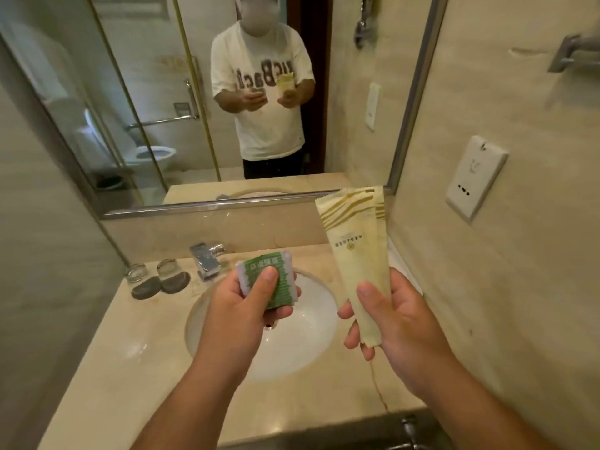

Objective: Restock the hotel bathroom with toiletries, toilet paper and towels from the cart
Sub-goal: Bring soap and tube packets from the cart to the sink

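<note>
My left hand (240,306) grips a small green-and-white wrapped packet (276,284), thumb across its front, above the white sink basin (292,345). In my right hand (399,323) I pinch the lower ends of two long cream-yellow sachets (354,241) with gold stripes; they stand upright, one behind the other, near the right wall. Both hands hover over the beige marble counter (130,358).
A chrome tap (206,259) stands behind the basin. Two upturned glasses (156,277) sit on dark coasters at the counter's back left. A wall mirror (227,92) reflects a person, a toilet and a glass shower door. A socket plate (475,177) and towel rail (571,53) are on the right wall.
</note>
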